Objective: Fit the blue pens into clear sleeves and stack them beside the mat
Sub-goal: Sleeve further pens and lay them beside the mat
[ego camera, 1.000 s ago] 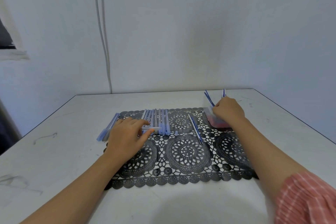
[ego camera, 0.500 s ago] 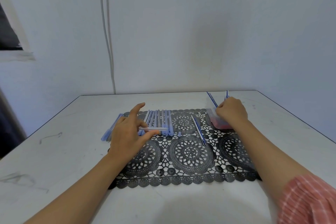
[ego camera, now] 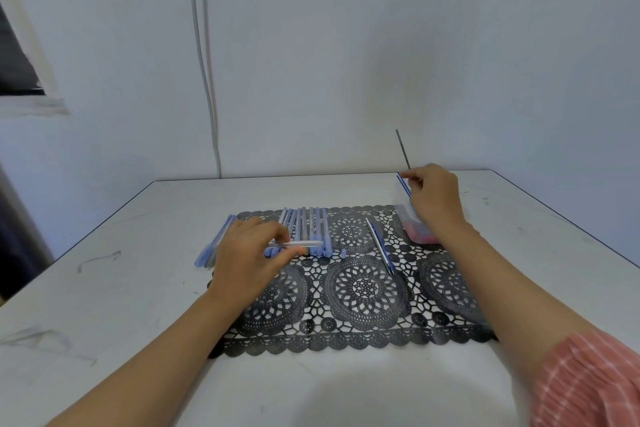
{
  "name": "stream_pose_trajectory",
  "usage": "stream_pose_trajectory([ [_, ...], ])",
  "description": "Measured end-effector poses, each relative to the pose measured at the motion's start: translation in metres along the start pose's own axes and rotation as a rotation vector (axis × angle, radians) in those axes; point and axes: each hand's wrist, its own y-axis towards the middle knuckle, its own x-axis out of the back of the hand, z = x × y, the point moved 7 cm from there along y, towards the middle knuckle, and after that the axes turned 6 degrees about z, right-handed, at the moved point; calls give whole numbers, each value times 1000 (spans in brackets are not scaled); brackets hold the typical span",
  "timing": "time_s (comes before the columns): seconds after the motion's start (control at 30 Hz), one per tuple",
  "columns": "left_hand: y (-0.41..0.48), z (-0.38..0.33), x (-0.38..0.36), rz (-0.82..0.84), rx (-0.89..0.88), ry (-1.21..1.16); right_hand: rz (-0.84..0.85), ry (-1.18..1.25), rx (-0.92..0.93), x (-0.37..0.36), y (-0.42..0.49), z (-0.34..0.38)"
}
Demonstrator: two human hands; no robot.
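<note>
A black lace mat (ego camera: pixel 363 291) lies on the white table (ego camera: pixel 104 305). My left hand (ego camera: pixel 247 258) pinches a clear sleeve (ego camera: pixel 301 244) crosswise over a row of several capped blue pens (ego camera: pixel 308 227) at the mat's far left. More blue pens (ego camera: pixel 216 246) lie on the table just left of the mat. My right hand (ego camera: pixel 434 198) is raised at the far right and pinches a thin dark refill (ego camera: pixel 402 149) that points up. Thin blue refills (ego camera: pixel 403 185) stick out of a clear pouch (ego camera: pixel 414 229) under that hand. Two loose refills (ego camera: pixel 379 246) lie on the mat's middle.
The wall stands right behind the table's far edge, with a white cable (ego camera: pixel 206 73) running down it. The table's right edge (ego camera: pixel 568 229) slants close to the pouch. Bare tabletop lies in front of the mat and to its left.
My right hand has lifted off the pouch with one thin refill, which now stands upright. My left hand's raised forefinger has come back down onto the clear sleeve.
</note>
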Motion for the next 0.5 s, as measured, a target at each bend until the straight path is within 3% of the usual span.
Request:
stream_pose_trajectory([
  [0.23, 1, -4, 5, -30, -19, 2, 116, -17, 301, -18, -22, 59],
  [0.5, 0, 0, 3, 51, 14, -28, 32, -175, 649, -35, -55, 85],
])
